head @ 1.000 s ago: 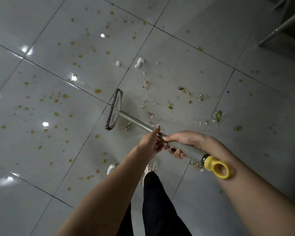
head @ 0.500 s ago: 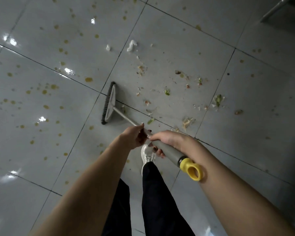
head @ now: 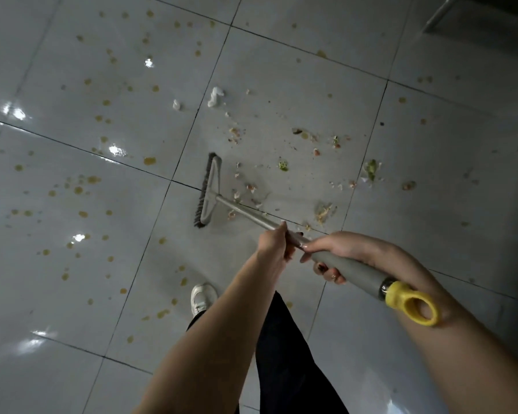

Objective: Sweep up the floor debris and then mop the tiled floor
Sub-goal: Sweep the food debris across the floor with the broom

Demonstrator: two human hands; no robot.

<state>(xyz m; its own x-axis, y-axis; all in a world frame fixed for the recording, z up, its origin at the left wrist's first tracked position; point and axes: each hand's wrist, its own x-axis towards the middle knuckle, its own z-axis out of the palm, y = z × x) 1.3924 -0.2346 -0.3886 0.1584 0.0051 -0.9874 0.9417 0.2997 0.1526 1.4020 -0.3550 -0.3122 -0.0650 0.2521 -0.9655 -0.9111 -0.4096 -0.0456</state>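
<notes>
I hold a grey broom (head: 243,209) with both hands. Its dark-bristled head (head: 207,191) rests on the grey tiled floor (head: 57,294), bristles facing left. My left hand (head: 274,243) grips the thin metal shaft. My right hand (head: 341,255) grips the thicker grey handle just behind it, and a yellow hanging loop (head: 413,303) caps the end over my right forearm. Food debris (head: 281,165) lies scattered to the right of the broom head, with white paper scraps (head: 215,96) farther off. Yellow-brown drip stains (head: 81,189) dot the tiles on the left.
My white shoe (head: 202,297) and dark trouser leg (head: 284,363) stand just below the hands. A metal furniture leg (head: 440,13) with dark shadow sits at the top right. Ceiling lights glare off the glossy tiles on the left.
The view has shifted over the floor and the broom head sits lower and more central in frame. Both hands keep their grip on the handle.
</notes>
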